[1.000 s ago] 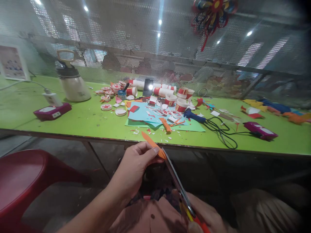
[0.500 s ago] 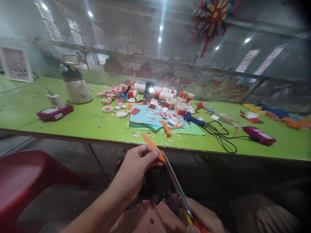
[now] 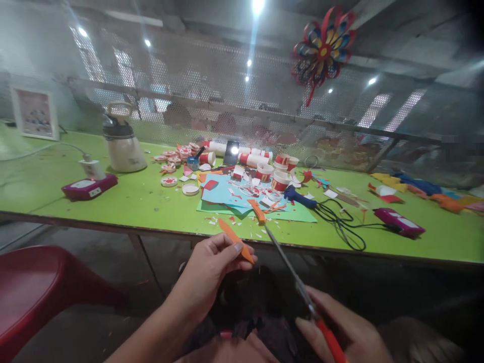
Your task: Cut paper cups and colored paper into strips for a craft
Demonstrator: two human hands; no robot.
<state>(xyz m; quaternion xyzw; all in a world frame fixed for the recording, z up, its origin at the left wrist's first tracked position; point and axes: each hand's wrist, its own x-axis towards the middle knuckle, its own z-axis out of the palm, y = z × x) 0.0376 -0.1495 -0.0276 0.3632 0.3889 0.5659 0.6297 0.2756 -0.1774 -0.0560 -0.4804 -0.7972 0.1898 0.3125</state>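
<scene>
Between the thumb and fingers of my left hand [image 3: 214, 264] is a narrow orange paper strip [image 3: 230, 234], pointed at both ends. My right hand [image 3: 340, 322] grips a pair of scissors [image 3: 287, 264] by the red handle, the long blades pointing up and left toward the table edge. The blades look closed and are apart from the strip. Beyond them, another folded orange paper piece [image 3: 257, 210] lies on light blue sheets [image 3: 227, 199] among small paper scraps. Part of the scissors' handle is hidden in my right hand.
The green table [image 3: 151, 201] carries paper cups [image 3: 280, 180], a glue gun [image 3: 300, 196] with a coiled black cable, purple power strips [image 3: 89, 187], a white flask [image 3: 125, 151] and a propped phone [image 3: 231, 153]. A red stool [image 3: 30, 282] stands at the left.
The scissors have come away from the orange strip, moving right, and their blades have closed. The strip's near end is now cut to a point. The camera view has tilted up slightly.
</scene>
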